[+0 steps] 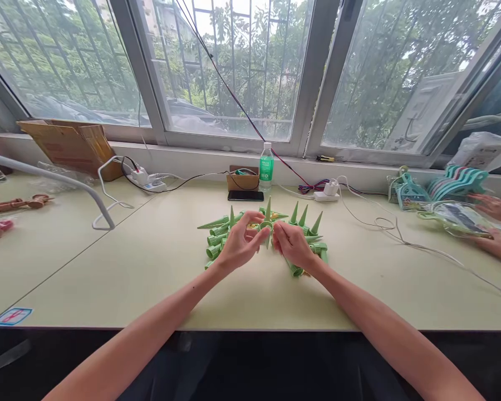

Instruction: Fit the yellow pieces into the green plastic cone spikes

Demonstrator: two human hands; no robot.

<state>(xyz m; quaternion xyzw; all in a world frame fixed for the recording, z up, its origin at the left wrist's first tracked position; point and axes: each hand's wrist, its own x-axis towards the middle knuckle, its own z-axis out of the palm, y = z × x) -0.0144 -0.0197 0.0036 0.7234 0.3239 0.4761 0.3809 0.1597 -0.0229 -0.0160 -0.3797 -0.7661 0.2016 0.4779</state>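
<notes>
- A green cone-shaped plastic spike (268,233) sits between both hands, just above the table (150,267) and in front of the pile of green spikes (221,234); its round open collar faces the camera and its tip points down and away.
- The left hand (239,245) has its fingers curled and its thumb and fingertips closed on the spike's left side at the collar.
- The right hand (291,244) is likewise curled, its fingertips meeting the spike from the right; a second green piece (295,270) pokes out under its palm, though I cannot tell whether that one is gripped or just lying beneath.
- To do this well, it seems wise to keep the pinch on the collar rim, hold the two hands level, and work clear of the pile so no loose spike gets knocked over.
- Several spikes stand upright behind the hands; others lie flat, pointing left.
- Farther back are a black phone (245,195), a small cardboard box (242,179) and a green-labelled bottle (266,167).
- At the far right another person's hands (495,209) rest by teal hangers (455,181).
</notes>
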